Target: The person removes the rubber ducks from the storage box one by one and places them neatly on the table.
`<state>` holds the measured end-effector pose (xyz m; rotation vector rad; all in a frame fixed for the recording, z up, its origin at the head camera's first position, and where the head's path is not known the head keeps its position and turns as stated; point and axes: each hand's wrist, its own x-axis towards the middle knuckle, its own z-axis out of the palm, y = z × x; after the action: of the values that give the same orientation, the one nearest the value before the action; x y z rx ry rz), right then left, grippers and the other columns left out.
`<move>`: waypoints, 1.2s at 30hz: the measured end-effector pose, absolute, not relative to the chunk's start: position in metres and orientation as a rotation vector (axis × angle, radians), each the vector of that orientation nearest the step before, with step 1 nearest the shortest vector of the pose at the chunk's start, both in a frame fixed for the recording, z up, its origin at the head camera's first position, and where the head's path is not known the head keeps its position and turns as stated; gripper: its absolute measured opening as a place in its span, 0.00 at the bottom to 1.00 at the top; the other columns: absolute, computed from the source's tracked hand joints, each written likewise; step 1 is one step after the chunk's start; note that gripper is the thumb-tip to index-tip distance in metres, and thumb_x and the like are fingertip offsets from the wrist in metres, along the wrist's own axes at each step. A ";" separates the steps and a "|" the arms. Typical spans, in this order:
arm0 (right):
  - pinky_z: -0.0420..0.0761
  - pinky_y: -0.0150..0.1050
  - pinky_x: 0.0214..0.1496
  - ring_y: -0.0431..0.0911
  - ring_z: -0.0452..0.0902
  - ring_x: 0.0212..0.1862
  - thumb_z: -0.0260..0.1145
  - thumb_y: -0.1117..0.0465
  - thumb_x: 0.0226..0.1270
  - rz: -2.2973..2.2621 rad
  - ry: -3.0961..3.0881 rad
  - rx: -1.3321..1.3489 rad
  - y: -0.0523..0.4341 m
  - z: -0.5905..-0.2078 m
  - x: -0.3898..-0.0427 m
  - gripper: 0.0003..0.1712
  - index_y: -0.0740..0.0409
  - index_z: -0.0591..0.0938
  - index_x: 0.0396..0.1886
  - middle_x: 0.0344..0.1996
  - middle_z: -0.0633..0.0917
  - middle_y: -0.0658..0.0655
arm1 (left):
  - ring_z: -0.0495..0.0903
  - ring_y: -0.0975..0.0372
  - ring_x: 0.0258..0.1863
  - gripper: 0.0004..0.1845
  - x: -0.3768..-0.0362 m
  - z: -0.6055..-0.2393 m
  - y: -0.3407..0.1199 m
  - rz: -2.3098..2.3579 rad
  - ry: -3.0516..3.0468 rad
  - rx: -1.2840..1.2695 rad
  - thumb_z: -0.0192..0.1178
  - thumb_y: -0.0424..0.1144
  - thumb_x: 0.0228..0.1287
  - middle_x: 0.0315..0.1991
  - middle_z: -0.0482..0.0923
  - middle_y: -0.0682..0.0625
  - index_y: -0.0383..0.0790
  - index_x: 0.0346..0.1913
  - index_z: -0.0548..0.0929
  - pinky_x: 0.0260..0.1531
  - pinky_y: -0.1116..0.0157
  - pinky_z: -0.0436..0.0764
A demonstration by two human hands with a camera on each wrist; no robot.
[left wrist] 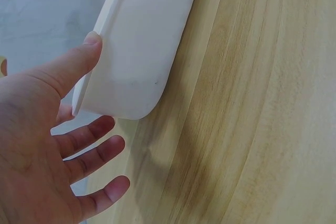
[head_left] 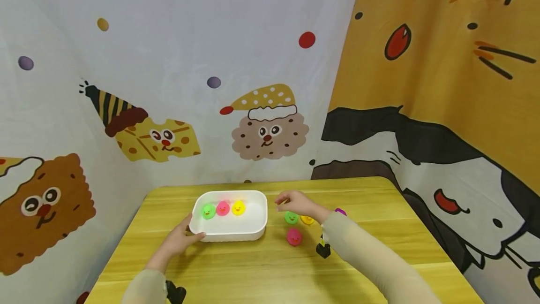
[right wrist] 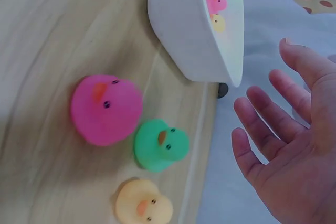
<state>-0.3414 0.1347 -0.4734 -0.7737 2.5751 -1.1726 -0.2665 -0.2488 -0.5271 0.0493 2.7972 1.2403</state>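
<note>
A white plastic tub (head_left: pixel 228 237) stands on the wooden table, with a green rubber duck (head_left: pixel 208 211), a pink rubber duck (head_left: pixel 222 208) and a yellow rubber duck (head_left: pixel 238 208) in a row inside. My left hand (head_left: pixel 179 238) holds its front left corner, thumb on the rim and index finger behind it, the other fingers loose. Nothing is in my right hand (right wrist: pixel 294 114), whose fingers are relaxed above the table, right of the tub. Near it sit a second green duck (right wrist: pixel 161 145), a second yellow duck (right wrist: pixel 144 203) and a larger-looking pink duck (right wrist: pixel 106 109).
A purple thing (head_left: pixel 341 211) shows partly behind my right forearm. The wooden table (head_left: pixel 253 276) backs onto a white curtain (head_left: pixel 168 50) printed with cartoon food, and a cat-patterned curtain (head_left: pixel 430 83) hangs at the right. A black wrist mount (head_left: pixel 323 250) hangs under my right wrist.
</note>
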 end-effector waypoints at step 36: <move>0.56 0.55 0.59 0.63 0.57 0.59 0.63 0.55 0.57 -2.019 1.839 -0.047 0.016 -0.512 -0.376 0.29 0.65 0.69 0.54 0.55 0.69 0.64 | 0.73 0.55 0.39 0.45 -0.263 -0.533 -0.248 1.361 2.816 0.041 0.64 0.48 0.50 0.46 0.73 0.41 0.37 0.67 0.52 0.34 0.61 0.74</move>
<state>-0.3758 0.0157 -0.5118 -0.0472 1.8388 -2.0188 -0.2629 -0.2476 -0.5329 0.0415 2.8160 1.3614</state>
